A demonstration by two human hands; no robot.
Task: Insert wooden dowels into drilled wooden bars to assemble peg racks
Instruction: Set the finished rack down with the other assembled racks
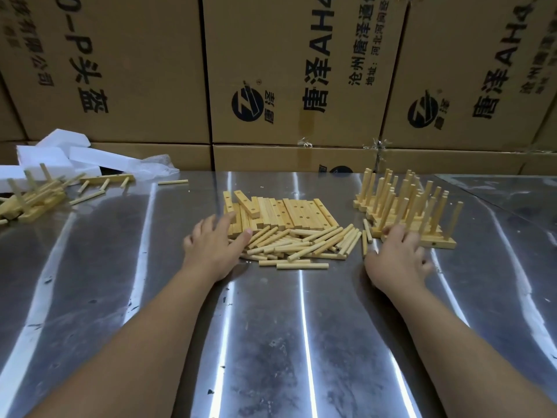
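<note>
Left grip (pixel 211 245), splayed flat, rests on drilled bars (pixel 289 212) — right grip (pixel 398 257), splayed, empty, beside racks (pixel 404 203).

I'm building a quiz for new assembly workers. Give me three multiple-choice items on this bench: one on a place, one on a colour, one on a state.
1. Where do the upright finished racks stand?
A. Left of the bar pile
B. Right of the bar pile
C. On a shelf

2. What colour are the foam blocks?
A. White
B. Blue
C. Black

3. How are the loose dowels?
A. Lying in a heap on the table
B. Standing in holes
C. Tied in a bundle

Answers: 1 B, their pegs rise to the right of the pile; 2 A, they show white at far left; 3 A, they lie scattered in front of the bars.
</note>
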